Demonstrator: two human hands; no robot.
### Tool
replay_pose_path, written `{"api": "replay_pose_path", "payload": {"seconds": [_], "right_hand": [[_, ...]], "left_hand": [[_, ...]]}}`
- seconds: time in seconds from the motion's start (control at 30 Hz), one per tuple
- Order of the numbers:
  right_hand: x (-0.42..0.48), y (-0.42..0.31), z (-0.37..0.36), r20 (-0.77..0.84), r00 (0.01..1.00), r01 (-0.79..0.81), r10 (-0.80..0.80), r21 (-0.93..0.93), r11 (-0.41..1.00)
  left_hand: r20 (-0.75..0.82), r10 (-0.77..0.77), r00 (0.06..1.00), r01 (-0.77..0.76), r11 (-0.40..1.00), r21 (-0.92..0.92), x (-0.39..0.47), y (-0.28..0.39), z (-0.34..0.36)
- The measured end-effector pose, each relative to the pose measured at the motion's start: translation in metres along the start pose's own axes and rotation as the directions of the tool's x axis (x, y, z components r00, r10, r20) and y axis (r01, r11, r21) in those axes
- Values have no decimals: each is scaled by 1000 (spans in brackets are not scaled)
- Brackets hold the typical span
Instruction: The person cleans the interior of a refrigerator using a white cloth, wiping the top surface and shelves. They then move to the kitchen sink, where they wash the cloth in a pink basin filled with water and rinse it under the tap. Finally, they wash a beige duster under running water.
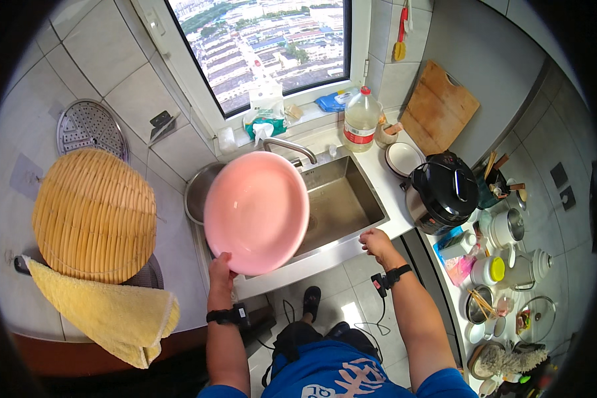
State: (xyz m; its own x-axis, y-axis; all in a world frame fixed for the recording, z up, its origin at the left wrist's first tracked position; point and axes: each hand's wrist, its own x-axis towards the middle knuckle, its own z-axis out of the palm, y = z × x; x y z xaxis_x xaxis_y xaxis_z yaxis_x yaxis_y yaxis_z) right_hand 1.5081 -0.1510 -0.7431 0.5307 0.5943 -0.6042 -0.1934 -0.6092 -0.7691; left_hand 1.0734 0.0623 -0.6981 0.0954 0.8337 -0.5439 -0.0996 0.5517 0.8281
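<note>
A pink plastic basin (258, 209) is tilted over the left part of the stainless steel sink (348, 199), and its inside faces me. My left hand (222, 271) grips the basin's near rim. Above the front edge of the sink is my right hand (377, 245), its fingers loosely curled and nothing visible in them. The metal faucet (293, 148) reaches over the sink from behind the basin, which covers part of it. To the basin's left, partly hidden by it, stands a round steel bowl (195, 196).
Left, a woven bamboo mat (94, 214) hangs over a yellow towel (104, 308). Right of the sink stand a large plastic bottle (361, 119), stacked plates (403, 158) and a black electric cooker (443, 191). A wooden cutting board (440, 109) leans behind. Cables trail from both wrist straps.
</note>
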Motion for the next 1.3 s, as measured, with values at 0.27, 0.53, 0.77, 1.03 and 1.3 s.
{"api": "replay_pose_path", "payload": {"seconds": [0.27, 0.53, 0.77, 1.03, 1.3], "right_hand": [[1, 1, 10, 26, 1000, 8, -14, 225, 974], [11, 4, 16, -56, 998, -14, 16, 32, 999], [13, 5, 23, -184, 941, 187, -286, -423, 887], [25, -58, 42, -215, 881, 231, -421, -582, 780], [46, -119, 49, -232, 888, 147, -398, -677, 721]], "left_hand": [[-88, 17, 996, -27, 992, -123, 43, 33, -10], [-183, 49, 982, -99, 957, -274, 105, 37, -11], [-208, 171, 963, -225, 935, -274, 156, 42, 10], [-238, 119, 964, -198, 920, -339, 133, 22, 19], [-270, 47, 962, -80, 990, -114, 78, -15, 77]]}}
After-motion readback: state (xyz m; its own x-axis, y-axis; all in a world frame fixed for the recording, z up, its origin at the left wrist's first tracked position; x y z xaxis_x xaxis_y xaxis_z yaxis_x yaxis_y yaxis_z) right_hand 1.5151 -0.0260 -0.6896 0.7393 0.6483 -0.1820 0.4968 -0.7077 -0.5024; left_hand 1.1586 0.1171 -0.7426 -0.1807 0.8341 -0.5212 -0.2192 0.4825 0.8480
